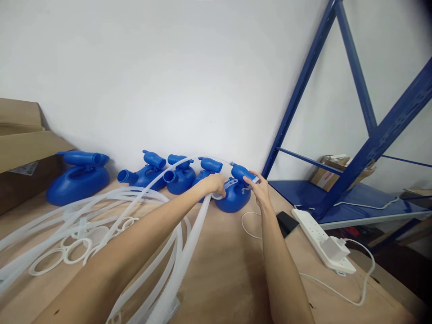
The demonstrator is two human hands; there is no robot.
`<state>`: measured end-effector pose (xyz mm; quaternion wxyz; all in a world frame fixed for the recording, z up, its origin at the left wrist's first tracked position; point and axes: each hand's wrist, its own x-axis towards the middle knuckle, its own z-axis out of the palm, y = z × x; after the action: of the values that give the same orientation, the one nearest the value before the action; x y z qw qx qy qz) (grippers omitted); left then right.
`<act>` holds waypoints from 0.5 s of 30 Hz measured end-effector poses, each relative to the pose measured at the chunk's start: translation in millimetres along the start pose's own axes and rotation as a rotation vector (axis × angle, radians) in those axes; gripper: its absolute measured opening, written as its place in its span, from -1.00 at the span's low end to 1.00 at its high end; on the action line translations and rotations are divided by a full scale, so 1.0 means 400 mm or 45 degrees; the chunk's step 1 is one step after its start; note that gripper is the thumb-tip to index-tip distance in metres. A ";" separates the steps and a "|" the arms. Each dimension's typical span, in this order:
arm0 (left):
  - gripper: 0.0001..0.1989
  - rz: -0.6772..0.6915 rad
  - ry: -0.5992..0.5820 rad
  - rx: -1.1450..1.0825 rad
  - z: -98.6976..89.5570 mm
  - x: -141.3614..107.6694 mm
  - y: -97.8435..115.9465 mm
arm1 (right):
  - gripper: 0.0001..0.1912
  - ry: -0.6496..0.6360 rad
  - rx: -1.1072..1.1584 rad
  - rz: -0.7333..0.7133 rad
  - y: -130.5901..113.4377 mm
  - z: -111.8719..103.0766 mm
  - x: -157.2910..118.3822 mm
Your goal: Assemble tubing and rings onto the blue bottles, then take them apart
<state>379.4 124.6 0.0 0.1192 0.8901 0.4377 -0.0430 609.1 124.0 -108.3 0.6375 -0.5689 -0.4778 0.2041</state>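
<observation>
The rightmost blue plastic urinal bottle (232,201) stands on the table between my hands. My left hand (214,185) is closed at its left side, round the end of a translucent white hose (194,240) and its pale cap. Fingers hide the exact join to the bottle's mouth. A clear perforated strap (231,182) sticks out beside my left fingers. My right hand (259,190) grips the bottle's blue upper tube (241,172) at its right end, where a small clear-white piece shows. Several similar blue urinal bottles (77,182) line the wall to the left.
Coiled white hoses (135,193) and white rings (77,252) lie at the left, by a cardboard box (33,148). On the right are a dark phone (286,224), a power strip (317,238) with a charger, cables, and a blue metal shelf (300,193).
</observation>
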 end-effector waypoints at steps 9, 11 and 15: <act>-0.64 -0.026 0.026 0.054 0.008 0.018 0.011 | -0.29 -0.274 -0.118 0.063 -0.059 -0.105 -0.026; -0.64 -0.026 0.056 0.036 0.012 0.030 0.009 | -0.28 -0.307 -0.272 -0.018 -0.094 -0.136 -0.029; -0.55 -0.027 0.190 -0.026 0.006 0.021 -0.011 | -0.37 -0.061 -0.526 -0.385 -0.191 -0.181 -0.047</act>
<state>381.1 133.3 -4.5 0.0949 0.8849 0.4553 0.0267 639.6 50.1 -37.7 0.5193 -0.6043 -0.6040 0.0180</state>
